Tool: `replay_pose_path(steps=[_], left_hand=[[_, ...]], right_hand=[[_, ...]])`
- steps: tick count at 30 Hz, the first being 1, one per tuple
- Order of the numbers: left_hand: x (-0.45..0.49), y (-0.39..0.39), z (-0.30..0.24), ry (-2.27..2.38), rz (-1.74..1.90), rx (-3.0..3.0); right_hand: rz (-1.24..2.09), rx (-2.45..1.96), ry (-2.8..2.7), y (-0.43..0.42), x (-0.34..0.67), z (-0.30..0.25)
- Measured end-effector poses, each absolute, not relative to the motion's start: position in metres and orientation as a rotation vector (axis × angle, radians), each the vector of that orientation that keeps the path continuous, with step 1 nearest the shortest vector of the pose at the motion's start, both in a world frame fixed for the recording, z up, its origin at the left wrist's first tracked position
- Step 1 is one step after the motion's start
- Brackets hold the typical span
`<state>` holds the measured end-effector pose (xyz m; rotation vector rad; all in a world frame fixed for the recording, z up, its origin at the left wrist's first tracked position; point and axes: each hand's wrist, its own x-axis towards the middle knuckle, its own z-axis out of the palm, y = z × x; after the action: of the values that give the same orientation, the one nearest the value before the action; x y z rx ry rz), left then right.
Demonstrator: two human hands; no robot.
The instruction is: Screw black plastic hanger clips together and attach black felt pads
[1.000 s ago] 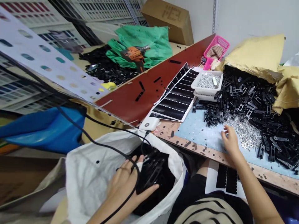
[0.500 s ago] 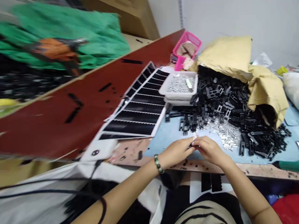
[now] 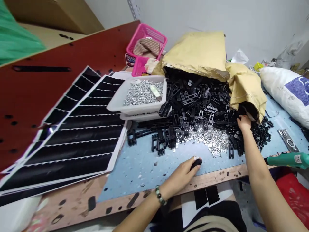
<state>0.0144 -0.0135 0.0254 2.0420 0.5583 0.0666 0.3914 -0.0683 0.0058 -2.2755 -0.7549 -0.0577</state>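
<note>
Right hand (image 3: 244, 124) now against the heaped black plastic parts (image 3: 200, 100)

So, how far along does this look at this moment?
Done: black parts already lie heaped on a blue mat, spilling from a kraft paper bag, with loose silver screws beside them. In hand: the left hand holds one small black piece; the right hand is at the heap's edge. Remaining: nearly the whole heap, plus a white tray full of screws.

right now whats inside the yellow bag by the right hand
The yellow bag has black parts at its mouth, spilling out by the right hand. Further in, the paper covers the contents, so they cannot be seen.
</note>
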Motion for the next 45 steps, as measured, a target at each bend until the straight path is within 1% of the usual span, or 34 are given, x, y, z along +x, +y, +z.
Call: replay_pose_path(steps=[4,10,12,15,17,19,25,32,38,41,43,45], left_hand=[[0.019,-0.018,0.031,0.583,0.095,1.999],[0.022,-0.012,0.034,0.68,0.148,1.845],[0.025,-0.011,0.037,0.69,0.194,1.769],[0.03,-0.012,0.042,0.708,0.307,1.788],[0.031,-0.014,0.045,0.692,0.39,1.872],[0.03,-0.015,0.045,0.665,0.435,1.974],[0.021,-0.017,0.041,0.746,0.374,2.345],[0.013,-0.019,0.038,0.626,0.326,2.358],[0.008,-0.019,0.025,0.608,0.261,2.539],[0.008,-0.015,0.016,0.608,0.241,2.522],[0.013,-0.009,0.01,0.675,0.269,2.47],[0.026,0.0,0.003,0.731,0.326,2.456]], right_hand=[[-0.021,-2.16,-0.831,-0.069,0.379,0.003],[-0.035,-1.94,-0.756,-0.086,0.35,0.03],[0.113,-1.782,-0.768,-0.091,0.315,0.036],[0.556,-1.42,-0.817,-0.099,0.249,0.037],[0.777,-1.362,-0.847,-0.103,0.21,0.036],[0.885,-1.38,-0.855,-0.103,0.184,0.034],[0.851,-1.472,-0.86,-0.103,0.164,0.033],[0.846,-1.519,-0.89,-0.118,0.162,0.031],[0.95,-1.512,-0.861,-0.119,0.156,0.023],[1.0,-1.547,-0.941,-0.115,0.163,0.017],[0.901,-1.646,-1.088,-0.109,0.172,0.013],[0.623,-1.834,-1.261,-0.099,0.183,0.006]])
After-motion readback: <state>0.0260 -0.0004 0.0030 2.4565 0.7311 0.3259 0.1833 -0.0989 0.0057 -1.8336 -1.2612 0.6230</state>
